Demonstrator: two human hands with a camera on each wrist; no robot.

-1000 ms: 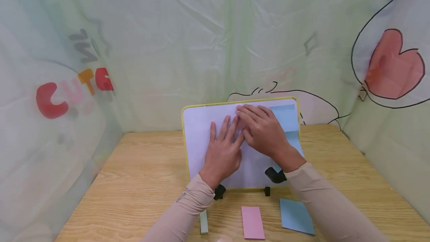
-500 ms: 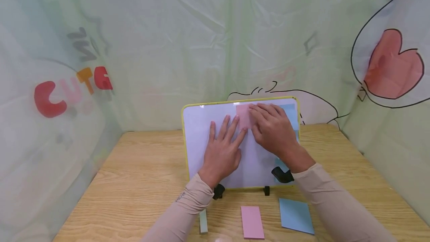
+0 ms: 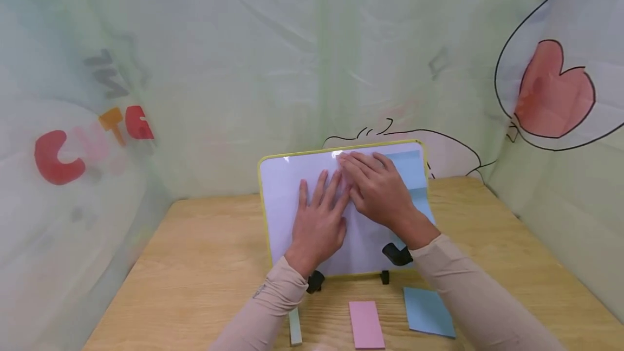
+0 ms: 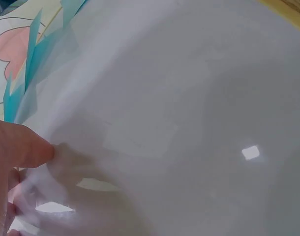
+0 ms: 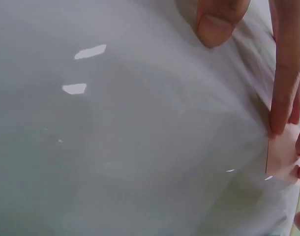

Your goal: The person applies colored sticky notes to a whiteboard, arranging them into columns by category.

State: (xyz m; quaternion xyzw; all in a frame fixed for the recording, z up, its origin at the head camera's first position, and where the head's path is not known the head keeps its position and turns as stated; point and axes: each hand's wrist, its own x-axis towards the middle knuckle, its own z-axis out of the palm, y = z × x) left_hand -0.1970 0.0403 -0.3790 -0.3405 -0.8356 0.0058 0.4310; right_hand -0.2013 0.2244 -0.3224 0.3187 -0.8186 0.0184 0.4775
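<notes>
A whiteboard [image 3: 280, 210] with a yellow rim stands tilted on the table. My left hand [image 3: 318, 226] lies on its middle with fingers spread. My right hand [image 3: 382, 191] presses its fingertips near the board's top edge, fingers fairly straight, just right of the left fingertips. Beneath these fingers a pink sticky note [image 5: 283, 155] lies on the board, seen in the right wrist view; in the head view the hand hides most of it. Blue sticky notes [image 3: 408, 169] run down the board's right side. Their edges [image 4: 39, 54] lift off the surface in the left wrist view.
On the wooden table [image 3: 205, 264], before the board, lie a pink note pad [image 3: 366, 325], a blue note pad [image 3: 429, 312] and a narrow pale green pad [image 3: 294, 326]. Black stand feet [image 3: 397, 254] support the board. Printed curtains [image 3: 244, 85] enclose the table.
My right hand slid right across the pink note, uncovering it half a second ago, and is now back left over it. My left hand stays put on the board. The head view has shifted slightly.
</notes>
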